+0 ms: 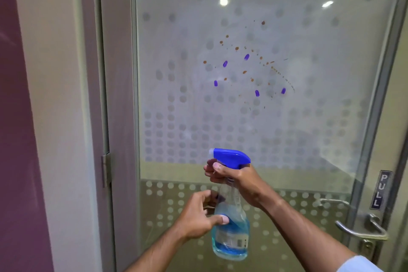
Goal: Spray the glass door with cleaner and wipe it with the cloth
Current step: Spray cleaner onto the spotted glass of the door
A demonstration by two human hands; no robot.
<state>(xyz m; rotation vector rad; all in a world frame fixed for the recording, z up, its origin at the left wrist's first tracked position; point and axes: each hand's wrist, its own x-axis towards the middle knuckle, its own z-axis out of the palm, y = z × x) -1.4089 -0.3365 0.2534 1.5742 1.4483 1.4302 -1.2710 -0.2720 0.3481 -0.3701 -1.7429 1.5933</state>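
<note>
The glass door (265, 117) is seen filling most of the frame, its frosted panel patterned with rows of pale dots and marked near the centre by a scatter of brown splashes (245, 59) and several purple smears (246, 57). At far left, a maroon wall (15, 139) and a cream door frame (57, 117) are shown, with a metal hinge (106, 170) fixed at the door's left edge. Low in the frame, the left hand (198, 218) is pictured curled around the lower body of a clear spray bottle (230, 227), the thumb pressed against its front and the fingers wrapped partly behind it. The bottle, held upright just before the glass and part-filled with blue liquid, is topped by a blue trigger head (231, 158) whose nozzle is pointed left. The right hand (234, 180) is closed about the bottle's neck, directly under the trigger head, with fingers folded over the trigger. Two ceiling lights (223, 1) are reflected high in the pane. At right, a "PULL" sign (380, 190) is mounted on the metal stile above a lever handle (362, 231). A pale blue sleeve (357, 265) is glimpsed in the bottom right corner.
</note>
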